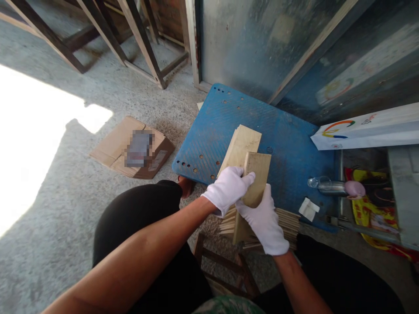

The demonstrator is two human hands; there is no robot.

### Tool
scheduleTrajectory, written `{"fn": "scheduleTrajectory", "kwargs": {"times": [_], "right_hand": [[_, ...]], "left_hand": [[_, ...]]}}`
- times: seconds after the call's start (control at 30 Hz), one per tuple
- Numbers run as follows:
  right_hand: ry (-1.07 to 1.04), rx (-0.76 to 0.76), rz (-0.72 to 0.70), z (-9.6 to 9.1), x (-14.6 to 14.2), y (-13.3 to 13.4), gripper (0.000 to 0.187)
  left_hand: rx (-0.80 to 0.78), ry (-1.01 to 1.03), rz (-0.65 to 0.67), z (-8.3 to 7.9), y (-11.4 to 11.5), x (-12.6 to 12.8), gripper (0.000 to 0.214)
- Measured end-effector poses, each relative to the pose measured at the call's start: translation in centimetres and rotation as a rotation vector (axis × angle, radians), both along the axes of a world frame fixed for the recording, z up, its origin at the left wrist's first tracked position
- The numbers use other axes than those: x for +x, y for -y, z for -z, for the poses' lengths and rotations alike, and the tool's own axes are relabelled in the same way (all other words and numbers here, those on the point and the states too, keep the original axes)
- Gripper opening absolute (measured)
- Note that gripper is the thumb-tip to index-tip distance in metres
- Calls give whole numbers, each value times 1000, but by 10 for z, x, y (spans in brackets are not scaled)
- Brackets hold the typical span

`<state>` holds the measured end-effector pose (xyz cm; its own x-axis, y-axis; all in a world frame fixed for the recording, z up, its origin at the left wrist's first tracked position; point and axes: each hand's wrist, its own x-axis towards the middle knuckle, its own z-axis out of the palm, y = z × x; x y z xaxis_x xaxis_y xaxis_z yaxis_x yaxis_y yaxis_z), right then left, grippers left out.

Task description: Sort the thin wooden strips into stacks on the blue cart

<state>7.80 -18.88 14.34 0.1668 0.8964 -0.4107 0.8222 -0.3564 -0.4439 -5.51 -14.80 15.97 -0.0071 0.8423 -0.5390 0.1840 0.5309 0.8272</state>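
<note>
Both hands wear white gloves. My left hand (229,187) is closed around the left edge of a pale wooden board (258,172), its thumb lying on the face. From below, my right hand (264,222) grips the lower right of the same board, which is tilted upright in front of me. Just behind it, a stack of similar boards (244,141) rests on the blue plastic platform (196,144). Under my hands, near my lap, more thin boards (288,222) are piled in rows, partly hidden by my right hand and wrist.
A cardboard box (108,146) sits on the concrete floor at left. Wooden frame legs (144,43) and a glazed panel (242,48) stand behind. To the right are a white printed bag (369,128), a clear bottle (330,187), and a scrap of white paper (308,209).
</note>
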Motion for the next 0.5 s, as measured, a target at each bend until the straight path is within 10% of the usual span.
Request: {"fn": "scheduleTrajectory", "kwargs": {"times": [0.27,0.5], "right_hand": [[-3,80,1,7,-2,12,121],[-33,123,-43,-12,6,-36,95]], "left_hand": [[2,-13,31,-4,-1,11,35],[161,158,-67,-27,-10,1,30]]}}
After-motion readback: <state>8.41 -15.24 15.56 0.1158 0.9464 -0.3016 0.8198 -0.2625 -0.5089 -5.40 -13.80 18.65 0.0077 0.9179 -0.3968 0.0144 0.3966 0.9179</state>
